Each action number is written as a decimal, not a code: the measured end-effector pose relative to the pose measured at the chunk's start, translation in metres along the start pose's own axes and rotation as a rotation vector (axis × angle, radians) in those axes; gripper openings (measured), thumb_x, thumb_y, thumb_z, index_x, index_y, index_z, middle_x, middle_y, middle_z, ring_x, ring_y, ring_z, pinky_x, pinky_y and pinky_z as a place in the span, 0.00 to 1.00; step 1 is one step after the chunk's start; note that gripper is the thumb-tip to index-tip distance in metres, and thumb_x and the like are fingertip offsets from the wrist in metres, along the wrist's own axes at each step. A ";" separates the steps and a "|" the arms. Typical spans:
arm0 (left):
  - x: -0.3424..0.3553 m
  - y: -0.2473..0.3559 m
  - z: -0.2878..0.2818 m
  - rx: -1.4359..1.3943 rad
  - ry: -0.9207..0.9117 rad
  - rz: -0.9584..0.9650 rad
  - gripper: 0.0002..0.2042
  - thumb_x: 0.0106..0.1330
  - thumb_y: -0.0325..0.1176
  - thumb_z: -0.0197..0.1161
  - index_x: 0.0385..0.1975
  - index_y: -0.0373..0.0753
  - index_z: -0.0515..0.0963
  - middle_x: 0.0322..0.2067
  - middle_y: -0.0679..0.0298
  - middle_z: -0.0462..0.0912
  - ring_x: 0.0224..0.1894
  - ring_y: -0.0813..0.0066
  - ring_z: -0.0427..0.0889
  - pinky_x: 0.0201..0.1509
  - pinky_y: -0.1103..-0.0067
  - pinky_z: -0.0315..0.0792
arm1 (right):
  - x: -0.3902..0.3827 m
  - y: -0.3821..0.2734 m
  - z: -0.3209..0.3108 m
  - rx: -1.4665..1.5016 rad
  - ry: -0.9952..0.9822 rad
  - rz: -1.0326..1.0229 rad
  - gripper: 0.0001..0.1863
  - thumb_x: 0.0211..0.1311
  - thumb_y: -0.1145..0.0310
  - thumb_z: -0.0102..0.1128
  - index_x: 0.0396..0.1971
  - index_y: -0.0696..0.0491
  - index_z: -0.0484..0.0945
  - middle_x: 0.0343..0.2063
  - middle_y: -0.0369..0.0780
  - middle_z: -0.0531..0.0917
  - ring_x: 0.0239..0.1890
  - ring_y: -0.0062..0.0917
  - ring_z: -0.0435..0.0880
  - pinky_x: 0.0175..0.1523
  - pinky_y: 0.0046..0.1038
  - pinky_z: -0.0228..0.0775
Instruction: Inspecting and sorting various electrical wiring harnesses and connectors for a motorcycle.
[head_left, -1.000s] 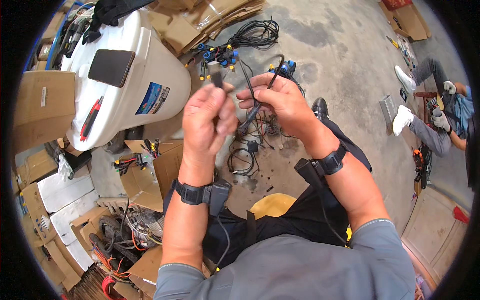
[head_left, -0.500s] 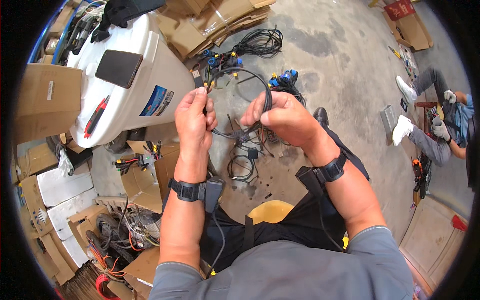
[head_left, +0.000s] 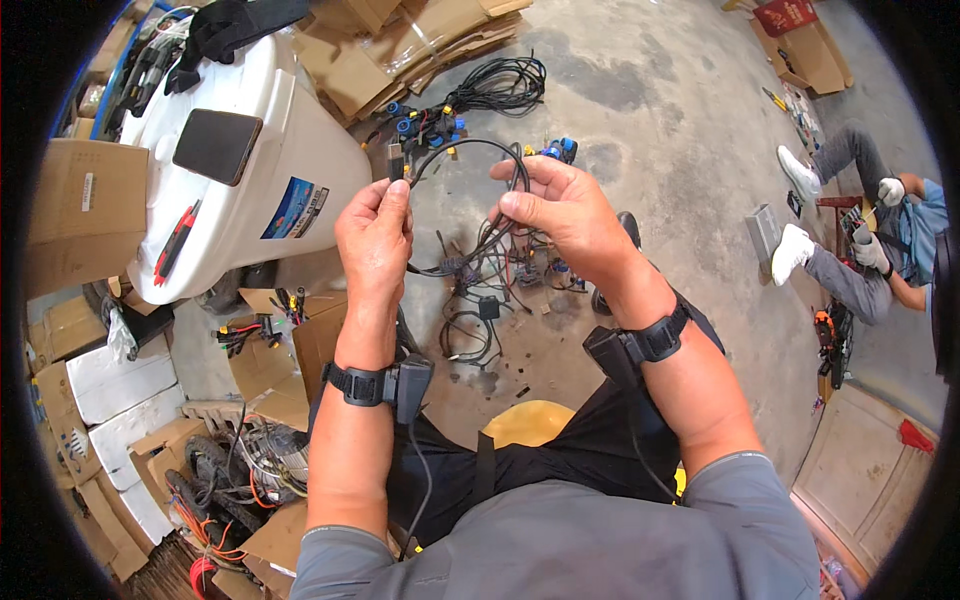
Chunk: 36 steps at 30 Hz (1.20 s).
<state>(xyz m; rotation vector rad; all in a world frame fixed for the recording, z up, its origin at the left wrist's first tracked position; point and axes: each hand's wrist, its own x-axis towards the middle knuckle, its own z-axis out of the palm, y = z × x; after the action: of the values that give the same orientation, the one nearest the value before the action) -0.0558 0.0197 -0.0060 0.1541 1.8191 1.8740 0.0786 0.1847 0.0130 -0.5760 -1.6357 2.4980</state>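
My left hand (head_left: 375,232) pinches a black cable near its plug (head_left: 394,157), which points upward with a metal tip showing. The cable (head_left: 467,141) arches over in a loop to my right hand (head_left: 560,215), whose thumb and forefinger grip the doubled strands. Below my hands lies a tangle of wires with a small black box (head_left: 489,308) on the concrete floor. Above them on the floor are connectors with blue and yellow caps (head_left: 420,125) and a coil of black cable (head_left: 497,85).
A white bin (head_left: 310,150) at left bears a phone (head_left: 217,147) and red-black tool (head_left: 176,238). Cardboard (head_left: 400,50) and open boxes (head_left: 265,370) surround it. At right a gloved co-worker (head_left: 875,230) sits near a grey metal case (head_left: 763,237).
The cable has been drawn into a round loop between my hands. My left hand has moved left from nearer the middle, and the plug now stands upright above it.
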 end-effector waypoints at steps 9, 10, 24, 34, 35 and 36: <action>-0.002 -0.004 0.003 0.044 -0.030 -0.016 0.09 0.68 0.35 0.59 0.37 0.35 0.76 0.17 0.74 0.69 0.13 0.88 0.62 0.13 0.87 0.53 | 0.000 0.003 0.002 0.218 -0.011 0.033 0.14 0.68 0.63 0.53 0.44 0.59 0.76 0.32 0.38 0.83 0.35 0.19 0.80 0.43 0.23 0.71; -0.001 -0.005 0.002 0.075 -0.025 -0.008 0.09 0.68 0.34 0.59 0.37 0.35 0.77 0.17 0.74 0.69 0.13 0.89 0.61 0.13 0.87 0.54 | 0.001 0.004 0.001 0.156 -0.058 0.032 0.14 0.68 0.62 0.53 0.43 0.59 0.76 0.31 0.37 0.83 0.34 0.17 0.78 0.42 0.22 0.70; 0.004 -0.012 -0.005 0.176 0.063 0.140 0.10 0.66 0.31 0.61 0.39 0.28 0.78 0.21 0.74 0.73 0.22 0.89 0.65 0.24 0.87 0.60 | 0.001 0.014 0.003 -0.608 -0.082 -0.261 0.13 0.53 0.70 0.66 0.37 0.59 0.79 0.21 0.30 0.74 0.25 0.12 0.70 0.30 0.21 0.63; 0.006 -0.013 -0.008 0.228 0.072 0.096 0.11 0.65 0.31 0.61 0.39 0.28 0.78 0.20 0.73 0.73 0.21 0.88 0.66 0.23 0.86 0.60 | -0.003 -0.008 0.016 -0.152 -0.100 -0.016 0.19 0.52 0.72 0.69 0.44 0.59 0.75 0.27 0.31 0.79 0.30 0.11 0.76 0.36 0.17 0.69; 0.007 -0.014 -0.008 0.244 0.060 0.104 0.11 0.66 0.31 0.61 0.40 0.29 0.78 0.19 0.74 0.72 0.19 0.89 0.66 0.21 0.87 0.58 | -0.002 -0.007 0.015 -0.152 -0.105 -0.014 0.19 0.52 0.72 0.69 0.44 0.59 0.75 0.27 0.31 0.79 0.30 0.11 0.76 0.36 0.17 0.69; 0.007 -0.014 -0.007 0.242 0.062 0.104 0.11 0.66 0.31 0.61 0.40 0.29 0.78 0.19 0.74 0.72 0.19 0.89 0.66 0.21 0.87 0.58 | -0.002 -0.003 0.012 -0.222 -0.115 -0.047 0.16 0.53 0.72 0.68 0.41 0.59 0.75 0.27 0.30 0.79 0.30 0.10 0.75 0.34 0.18 0.69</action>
<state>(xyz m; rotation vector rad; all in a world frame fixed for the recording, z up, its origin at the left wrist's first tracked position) -0.0605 0.0157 -0.0219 0.2840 2.1140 1.7381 0.0754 0.1748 0.0209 -0.4143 -1.9614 2.3735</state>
